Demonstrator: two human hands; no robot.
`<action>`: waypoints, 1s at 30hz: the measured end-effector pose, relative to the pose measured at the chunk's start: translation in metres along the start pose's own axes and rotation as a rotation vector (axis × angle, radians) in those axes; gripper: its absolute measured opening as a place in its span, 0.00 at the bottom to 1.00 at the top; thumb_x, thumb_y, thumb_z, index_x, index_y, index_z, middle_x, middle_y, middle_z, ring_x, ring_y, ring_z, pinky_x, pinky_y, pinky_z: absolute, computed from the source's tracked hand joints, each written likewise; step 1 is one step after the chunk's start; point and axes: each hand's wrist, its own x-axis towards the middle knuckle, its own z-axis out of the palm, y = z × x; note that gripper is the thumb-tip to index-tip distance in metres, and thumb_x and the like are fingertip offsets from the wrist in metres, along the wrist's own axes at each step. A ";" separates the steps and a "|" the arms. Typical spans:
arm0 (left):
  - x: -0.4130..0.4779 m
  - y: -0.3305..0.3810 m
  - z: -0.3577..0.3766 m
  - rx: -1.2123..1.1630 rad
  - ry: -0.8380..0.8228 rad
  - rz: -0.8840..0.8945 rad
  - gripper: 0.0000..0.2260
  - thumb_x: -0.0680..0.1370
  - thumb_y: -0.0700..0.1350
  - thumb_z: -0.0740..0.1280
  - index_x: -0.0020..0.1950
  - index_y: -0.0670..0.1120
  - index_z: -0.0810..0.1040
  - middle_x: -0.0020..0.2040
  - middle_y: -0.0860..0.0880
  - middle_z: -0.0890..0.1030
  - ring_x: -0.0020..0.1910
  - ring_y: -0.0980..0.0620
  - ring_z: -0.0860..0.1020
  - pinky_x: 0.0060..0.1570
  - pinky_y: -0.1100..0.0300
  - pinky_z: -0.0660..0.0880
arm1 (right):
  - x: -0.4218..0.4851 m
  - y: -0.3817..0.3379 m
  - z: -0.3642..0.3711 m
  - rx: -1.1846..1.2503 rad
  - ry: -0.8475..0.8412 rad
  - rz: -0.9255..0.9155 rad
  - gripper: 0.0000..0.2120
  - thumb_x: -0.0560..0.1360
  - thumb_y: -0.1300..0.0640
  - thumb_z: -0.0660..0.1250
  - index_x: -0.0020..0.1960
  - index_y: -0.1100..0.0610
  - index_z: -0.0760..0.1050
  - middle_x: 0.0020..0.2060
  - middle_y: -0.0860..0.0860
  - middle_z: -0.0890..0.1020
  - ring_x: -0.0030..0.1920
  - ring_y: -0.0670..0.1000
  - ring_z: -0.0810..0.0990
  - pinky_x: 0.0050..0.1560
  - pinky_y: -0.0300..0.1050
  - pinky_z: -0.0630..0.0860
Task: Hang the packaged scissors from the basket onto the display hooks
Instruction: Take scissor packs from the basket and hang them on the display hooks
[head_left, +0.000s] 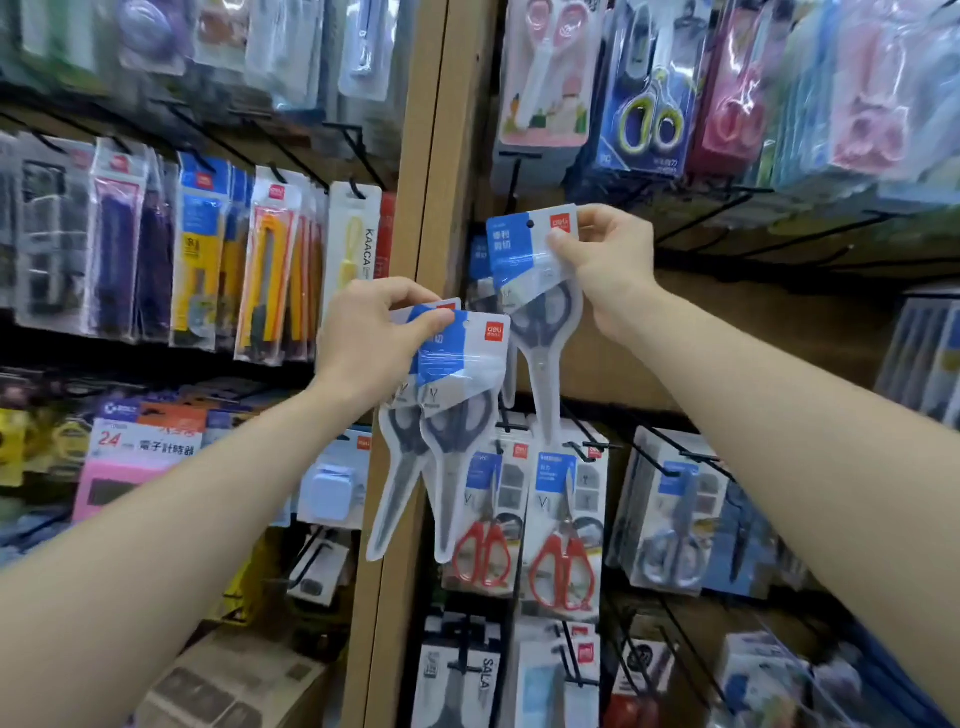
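In front of the wooden display panel, the left hand has its fingers clamped on two packaged scissors. Higher and to the right, the right hand has its fingers pinching a third pack by its card top.

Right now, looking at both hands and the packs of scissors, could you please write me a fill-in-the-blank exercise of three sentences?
1. The left hand grips ____ clear plastic packs of grey-handled scissors.
2. The right hand pinches a third blue-and-white-carded pack, held ____ than the left hand's packs.
3. The two hanging packs directly below the held ones show scissors with ____ handles.

Missing words: two; higher; red.
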 end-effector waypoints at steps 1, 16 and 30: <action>0.005 0.000 0.002 0.007 0.041 -0.010 0.04 0.77 0.49 0.76 0.45 0.55 0.83 0.43 0.58 0.83 0.51 0.53 0.81 0.55 0.49 0.78 | 0.007 0.000 0.004 -0.004 0.000 -0.005 0.05 0.78 0.63 0.73 0.53 0.56 0.81 0.46 0.49 0.85 0.46 0.44 0.84 0.41 0.35 0.80; 0.059 0.013 0.018 0.157 0.131 0.308 0.07 0.78 0.49 0.75 0.50 0.46 0.87 0.45 0.52 0.86 0.45 0.53 0.83 0.43 0.49 0.81 | 0.039 0.015 0.019 0.083 0.000 -0.077 0.05 0.77 0.62 0.74 0.51 0.54 0.83 0.46 0.47 0.86 0.48 0.43 0.86 0.49 0.42 0.84; 0.063 0.006 0.010 0.249 0.031 0.465 0.04 0.77 0.42 0.76 0.47 0.42 0.86 0.41 0.48 0.85 0.40 0.52 0.80 0.41 0.58 0.75 | 0.064 0.031 0.028 -0.085 -0.052 0.153 0.04 0.75 0.62 0.76 0.47 0.55 0.83 0.44 0.50 0.86 0.48 0.50 0.86 0.55 0.53 0.84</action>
